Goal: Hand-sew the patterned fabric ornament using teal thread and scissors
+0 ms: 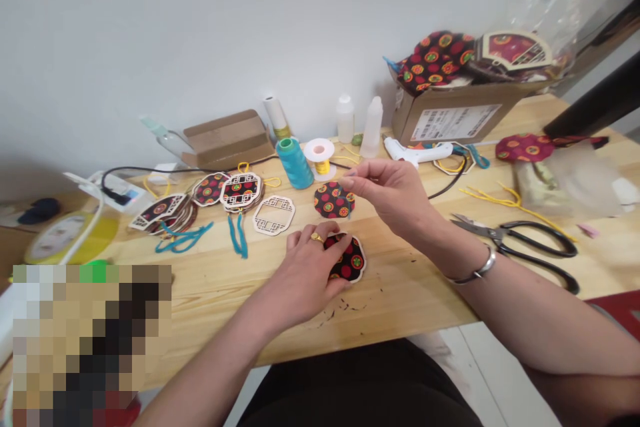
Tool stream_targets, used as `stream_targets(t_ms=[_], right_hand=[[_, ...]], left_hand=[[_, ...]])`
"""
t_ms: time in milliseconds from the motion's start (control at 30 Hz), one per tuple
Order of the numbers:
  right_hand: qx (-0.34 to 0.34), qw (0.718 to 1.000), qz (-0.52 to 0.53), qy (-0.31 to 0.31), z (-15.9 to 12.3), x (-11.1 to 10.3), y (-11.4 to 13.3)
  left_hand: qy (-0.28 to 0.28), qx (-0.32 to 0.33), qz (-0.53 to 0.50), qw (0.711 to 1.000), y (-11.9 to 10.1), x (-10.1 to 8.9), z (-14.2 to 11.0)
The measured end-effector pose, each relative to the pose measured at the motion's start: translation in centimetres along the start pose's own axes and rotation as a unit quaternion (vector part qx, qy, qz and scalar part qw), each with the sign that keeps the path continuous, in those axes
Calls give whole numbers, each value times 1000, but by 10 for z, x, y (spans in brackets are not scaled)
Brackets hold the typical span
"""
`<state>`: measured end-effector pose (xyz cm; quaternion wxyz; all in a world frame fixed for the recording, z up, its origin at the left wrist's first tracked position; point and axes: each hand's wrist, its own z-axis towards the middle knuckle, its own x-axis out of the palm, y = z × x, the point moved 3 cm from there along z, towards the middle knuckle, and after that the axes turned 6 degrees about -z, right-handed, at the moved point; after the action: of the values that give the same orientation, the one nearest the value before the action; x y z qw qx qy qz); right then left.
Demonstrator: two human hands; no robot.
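My left hand (309, 265) lies on a wooden octagon piece covered in dark patterned cloth (352, 261), its fingers pressing it flat on the table (400, 293). A little above the table, my right hand (387, 192) pinches another round patch of the same red-and-green dotted cloth (332, 201) by its edge. An empty cut-out wooden frame (273, 214) lies just left of that patch.
Finished ornaments with teal tassels (200, 213) lie at the left. A teal thread cone (295, 163), a yellow cord spool (320, 155), two glue bottles (360, 123), a glue gun (417, 152) and a cardboard box of cloth (453, 97) stand behind. Black scissors (525, 243) lie right.
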<state>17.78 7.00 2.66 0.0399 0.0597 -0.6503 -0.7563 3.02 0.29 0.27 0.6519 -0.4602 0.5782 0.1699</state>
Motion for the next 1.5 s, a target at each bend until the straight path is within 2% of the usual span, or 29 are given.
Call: stream_targets(t_ms=[400,1500], right_hand=[[-4,1000,-19,-13,1,-1,2],[-15,999,-26,-20,1,-2,2]], left_hand=[[12,-5,-6,1000,5,2,-1],[-5,-6,-32,999,12,9,-2]])
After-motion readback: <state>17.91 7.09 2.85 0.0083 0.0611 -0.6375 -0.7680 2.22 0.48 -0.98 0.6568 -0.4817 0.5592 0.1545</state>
